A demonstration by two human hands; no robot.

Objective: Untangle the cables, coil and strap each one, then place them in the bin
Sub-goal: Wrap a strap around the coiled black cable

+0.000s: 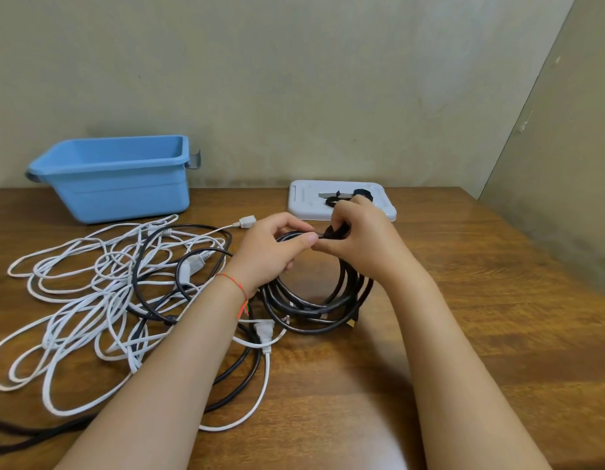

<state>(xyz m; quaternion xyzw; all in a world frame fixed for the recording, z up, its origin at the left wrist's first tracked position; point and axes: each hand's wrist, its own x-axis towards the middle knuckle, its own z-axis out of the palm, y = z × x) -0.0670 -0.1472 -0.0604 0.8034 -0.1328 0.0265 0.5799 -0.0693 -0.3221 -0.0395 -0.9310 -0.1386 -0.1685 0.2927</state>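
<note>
The brown wooden table (463, 317) bears a blue plastic bin (117, 184) upper left, tangled white and black cables (101, 300) left, and a white plastic tray (307, 205) centre.

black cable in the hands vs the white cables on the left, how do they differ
The black cable is wound into a neat round coil; the white cables sprawl in loose tangled loops. The black cable is held up at its top by the left hand and right hand, which pinches a dark strap there; the white cables lie untouched. Both are outside the blue bin, on the wooden table.
</note>
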